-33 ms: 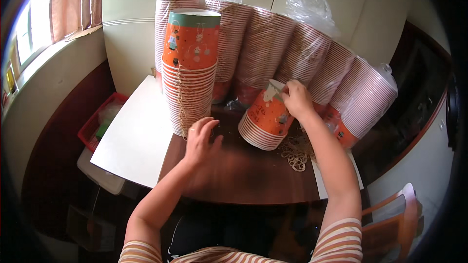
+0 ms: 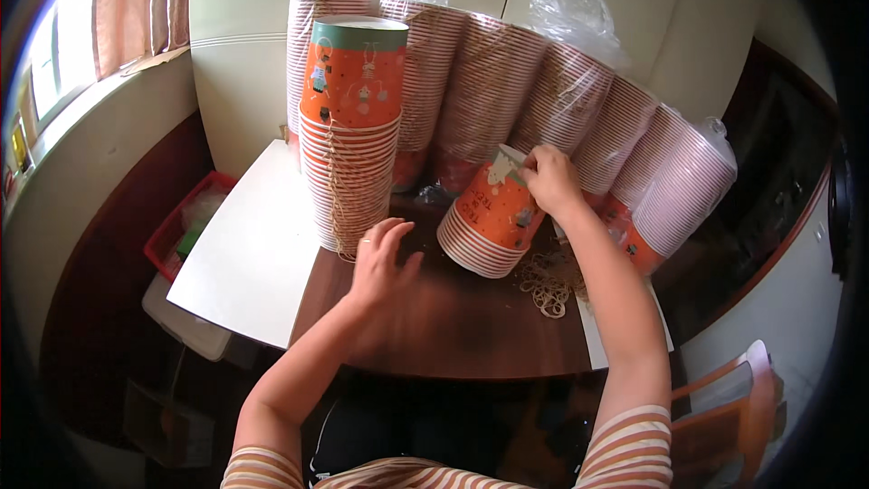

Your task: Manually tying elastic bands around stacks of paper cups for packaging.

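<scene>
Right hand (image 2: 549, 178) grips tilted cup stack (image 2: 489, 217).

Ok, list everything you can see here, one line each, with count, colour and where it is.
upright cup stack: one, orange, on the table by the left hand
tilted cup stack: one, orange, lying on the table, held at its top
wrapped cup sleeves: several, pink-striped, leaning along the wall
rubber bands: a pile, tan, right of centre
white board: one, table's left side
table: one, dark brown
red bin: one, floor at left
left hand: open, beside the upright stack
right hand: gripping the tilted stack
</scene>
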The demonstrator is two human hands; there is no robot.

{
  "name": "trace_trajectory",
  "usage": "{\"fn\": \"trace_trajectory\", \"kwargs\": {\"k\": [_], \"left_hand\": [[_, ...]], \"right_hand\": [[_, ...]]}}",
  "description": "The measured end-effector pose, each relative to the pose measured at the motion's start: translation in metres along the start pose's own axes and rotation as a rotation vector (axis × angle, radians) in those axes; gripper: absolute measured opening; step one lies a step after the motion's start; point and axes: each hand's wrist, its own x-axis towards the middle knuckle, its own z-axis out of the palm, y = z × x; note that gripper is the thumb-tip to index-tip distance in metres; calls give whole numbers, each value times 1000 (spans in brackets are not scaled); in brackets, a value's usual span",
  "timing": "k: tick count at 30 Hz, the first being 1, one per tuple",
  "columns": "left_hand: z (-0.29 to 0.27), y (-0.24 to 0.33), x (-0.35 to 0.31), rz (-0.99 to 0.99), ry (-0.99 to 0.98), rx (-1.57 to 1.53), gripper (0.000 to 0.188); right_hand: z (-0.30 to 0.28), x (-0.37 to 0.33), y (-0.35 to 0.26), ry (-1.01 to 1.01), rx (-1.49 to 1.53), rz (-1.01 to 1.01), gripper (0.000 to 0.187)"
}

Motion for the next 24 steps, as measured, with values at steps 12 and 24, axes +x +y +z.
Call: {"fn": "trace_trajectory", "kwargs": {"k": [12, 24], "left_hand": [[106, 44, -8, -469, -47, 36, 96], [112, 44, 18, -918, 83, -1220, 14]], "right_hand": [[11, 2, -20, 25, 230, -51, 22], [0, 7, -8, 89, 262, 9, 15]]}}
